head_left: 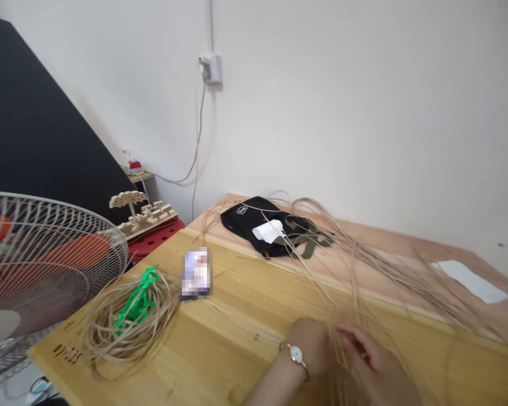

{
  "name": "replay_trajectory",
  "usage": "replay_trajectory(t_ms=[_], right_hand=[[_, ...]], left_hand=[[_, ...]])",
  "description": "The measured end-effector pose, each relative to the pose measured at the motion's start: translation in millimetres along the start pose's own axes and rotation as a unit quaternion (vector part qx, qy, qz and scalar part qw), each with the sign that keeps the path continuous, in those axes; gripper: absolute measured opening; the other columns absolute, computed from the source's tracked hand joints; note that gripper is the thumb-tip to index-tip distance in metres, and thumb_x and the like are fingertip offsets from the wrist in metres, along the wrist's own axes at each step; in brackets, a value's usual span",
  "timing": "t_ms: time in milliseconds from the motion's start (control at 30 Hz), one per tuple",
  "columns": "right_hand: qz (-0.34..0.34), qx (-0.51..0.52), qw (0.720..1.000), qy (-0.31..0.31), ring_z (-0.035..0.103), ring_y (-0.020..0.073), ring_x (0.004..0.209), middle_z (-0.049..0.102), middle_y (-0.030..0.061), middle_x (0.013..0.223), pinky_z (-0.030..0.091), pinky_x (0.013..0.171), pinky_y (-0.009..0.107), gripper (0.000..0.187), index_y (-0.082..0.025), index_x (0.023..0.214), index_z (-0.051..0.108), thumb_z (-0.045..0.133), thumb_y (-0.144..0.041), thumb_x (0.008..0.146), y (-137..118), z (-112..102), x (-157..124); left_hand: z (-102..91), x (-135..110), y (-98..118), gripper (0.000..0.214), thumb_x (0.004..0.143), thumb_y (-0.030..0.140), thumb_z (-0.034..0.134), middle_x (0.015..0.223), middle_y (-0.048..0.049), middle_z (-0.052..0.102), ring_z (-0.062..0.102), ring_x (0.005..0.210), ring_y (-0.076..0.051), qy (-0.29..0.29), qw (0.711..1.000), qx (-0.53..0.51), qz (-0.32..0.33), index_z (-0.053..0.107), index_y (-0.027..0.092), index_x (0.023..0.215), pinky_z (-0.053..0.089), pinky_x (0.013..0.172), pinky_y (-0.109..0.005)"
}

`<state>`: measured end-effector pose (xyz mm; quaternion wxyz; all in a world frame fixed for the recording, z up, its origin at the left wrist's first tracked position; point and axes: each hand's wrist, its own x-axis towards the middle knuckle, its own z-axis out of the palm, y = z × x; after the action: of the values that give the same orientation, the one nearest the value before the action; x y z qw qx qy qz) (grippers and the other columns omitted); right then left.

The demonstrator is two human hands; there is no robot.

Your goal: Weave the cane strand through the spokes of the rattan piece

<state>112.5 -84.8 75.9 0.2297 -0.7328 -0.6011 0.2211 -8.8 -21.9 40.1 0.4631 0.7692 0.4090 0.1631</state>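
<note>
Near the bottom edge of the view, my left hand (311, 345), with a wristwatch (296, 354) on its wrist, is closed around thin tan cane strips (341, 352). My right hand (379, 366) is beside it, fingers curled in on the same strips; its fingertips are partly hidden and blurred. From the hands the strips fan out upward and to the right across the wooden tabletop (232, 332). A long loose bundle of cane strips (389, 268) runs along the back of the table, on the right.
A coil of cane strips tied with green ribbon (138, 301) lies at left, beside a phone (196, 273). Behind are a black bag (254, 217), a white roll (268, 231) and white paper (472, 281). A fan (55, 254) stands past the left edge; a wall (364, 113) rises behind.
</note>
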Motion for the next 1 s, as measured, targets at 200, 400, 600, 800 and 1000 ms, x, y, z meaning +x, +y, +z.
replay_trajectory(t_ms=[200,400,600,800,1000], right_hand=[[-0.109,-0.110,0.986,-0.058,0.055,0.0205,0.085,0.060,0.0075,0.091,0.042,0.073,0.032,0.026,-0.019,0.092,0.059,0.037,-0.020,0.079,-29.8,15.0,-13.8],[-0.217,-0.275,0.934,-0.067,0.053,0.0241,0.086,0.061,0.0090,0.084,0.037,0.073,0.034,0.029,-0.020,0.074,0.064,0.041,-0.003,0.072,-48.6,48.1,5.0],[-0.228,-0.268,0.933,-0.076,0.056,0.0197,0.074,0.064,0.0069,0.076,0.037,0.066,0.029,0.027,-0.017,0.070,0.064,0.040,-0.004,0.075,-36.2,52.7,15.8],[-0.280,-0.173,0.941,-0.081,0.055,0.0180,0.073,0.062,0.0054,0.074,0.037,0.065,0.029,0.026,-0.016,0.075,0.060,0.035,-0.013,0.082,-23.3,31.5,9.3],[-0.325,-0.144,0.928,-0.114,0.056,0.0174,0.072,0.061,0.0052,0.075,0.039,0.063,0.028,0.025,-0.017,0.076,0.058,0.034,-0.015,0.081,-12.1,26.0,6.2]], left_hand=[[-44.4,-40.7,9.2,0.032,0.075,0.015,0.035,0.091,-0.0129,0.063,0.056,0.085,-0.023,0.110,0.984,0.141,-0.007,0.060,0.015,0.096,0.040,0.075,-0.032],[-60.0,-98.8,-10.1,0.023,0.075,0.027,0.038,0.071,-0.0075,0.062,0.056,0.069,-0.018,0.174,0.978,0.007,-0.113,0.057,0.016,0.068,0.039,0.063,-0.028],[-19.8,-120.5,-41.8,0.034,0.058,0.042,0.058,0.058,-0.0054,0.061,0.049,0.041,-0.010,-0.005,0.875,-0.422,-0.238,0.053,0.013,0.075,0.030,0.044,-0.019],[-45.8,-110.2,-46.0,0.038,0.065,0.033,0.062,0.087,-0.0110,0.063,0.063,0.074,-0.020,0.189,0.763,-0.594,-0.174,0.042,0.016,0.093,0.043,0.065,-0.026],[-123.6,-98.0,-64.8,0.009,0.082,0.019,0.042,0.089,-0.0122,0.061,0.062,0.079,-0.018,0.384,0.660,-0.628,-0.149,0.043,0.014,0.075,0.047,0.070,-0.027]])
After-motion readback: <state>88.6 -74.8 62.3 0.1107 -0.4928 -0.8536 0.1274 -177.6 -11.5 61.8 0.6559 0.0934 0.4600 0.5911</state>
